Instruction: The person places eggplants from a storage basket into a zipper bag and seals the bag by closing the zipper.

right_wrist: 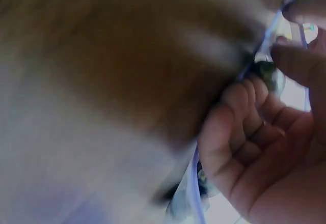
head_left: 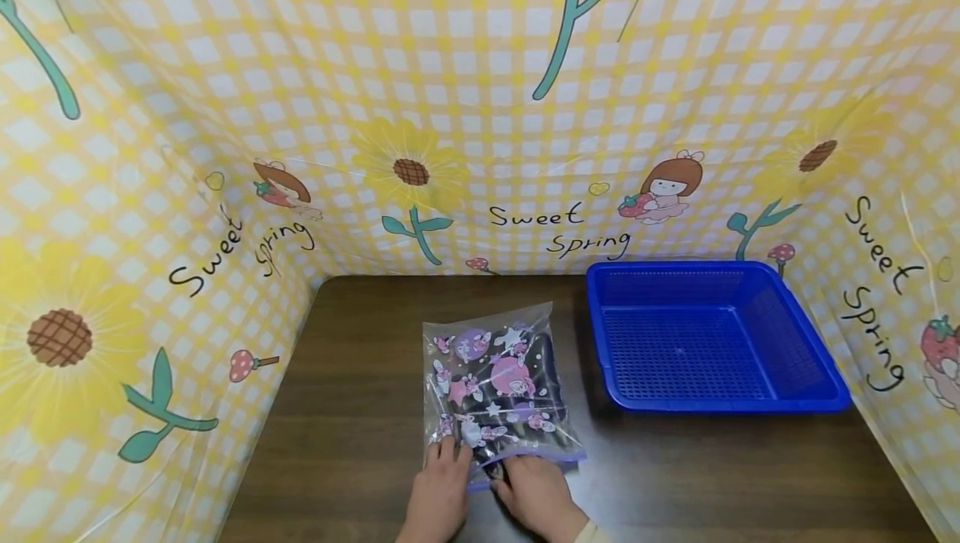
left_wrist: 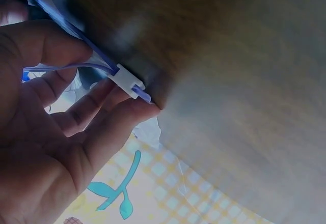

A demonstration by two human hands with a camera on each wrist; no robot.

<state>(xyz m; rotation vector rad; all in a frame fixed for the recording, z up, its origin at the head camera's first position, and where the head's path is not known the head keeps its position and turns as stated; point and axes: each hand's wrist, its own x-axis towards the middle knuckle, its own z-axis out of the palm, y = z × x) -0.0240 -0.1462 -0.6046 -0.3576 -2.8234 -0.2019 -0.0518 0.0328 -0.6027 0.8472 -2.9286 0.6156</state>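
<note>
A clear zip bag (head_left: pixel 491 376) with pink and purple cartoon prints lies on the table, its purple-edged mouth toward me. Dark contents show through it; their kind is unclear. My left hand (head_left: pixel 441 489) grips the bag's near left corner. In the left wrist view, a white slider (left_wrist: pixel 127 81) sits on the purple zip strip beside the left fingertips. My right hand (head_left: pixel 536 493) has its fingers inside the parted mouth. In the right wrist view those fingers are curled, and a dark, shiny thing (right_wrist: pixel 269 74) shows by the thumb; whether they grip it cannot be seen.
To the right of the bag stands a blue plastic basket (head_left: pixel 727 401) with perforated walls and nothing visible inside. Yellow checked cloth (head_left: pixel 465 67) hangs along the back and both sides of the brown wooden table (head_left: pixel 352 376).
</note>
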